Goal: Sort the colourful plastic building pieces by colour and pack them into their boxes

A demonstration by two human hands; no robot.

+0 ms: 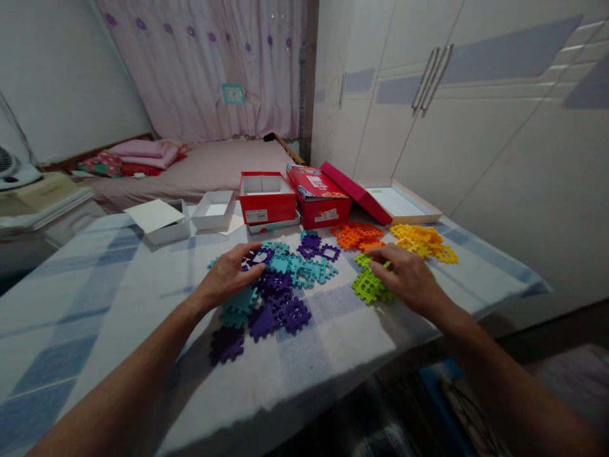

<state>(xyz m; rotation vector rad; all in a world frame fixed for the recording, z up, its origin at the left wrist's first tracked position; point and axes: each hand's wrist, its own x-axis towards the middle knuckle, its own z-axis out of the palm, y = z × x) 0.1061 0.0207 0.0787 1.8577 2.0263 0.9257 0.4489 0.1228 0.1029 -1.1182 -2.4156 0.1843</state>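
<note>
My left hand (232, 274) is at the left side of a mixed pile of plastic interlocking tiles. Its thumb and fingers are spread apart over a purple tile (261, 256), and the fingertips are partly hidden. Around it lie several turquoise tiles (304, 271) and more purple tiles (295, 315), flat and overlapping. My right hand (404, 274) reaches over a small heap of lime-green tiles (366, 285). Its thumb and forefinger are apart at the heap's upper edge, and the other fingers cover part of the green tiles.
Orange tiles (356, 235) and yellow tiles (423, 241) lie in separate heaps behind my right hand. Along the back stand white boxes (214, 219), an open red box (268, 206), another red box (326, 212), a leaning red lid (356, 193) and a shallow tray (419, 206). A checked cloth (118, 317) covers the table.
</note>
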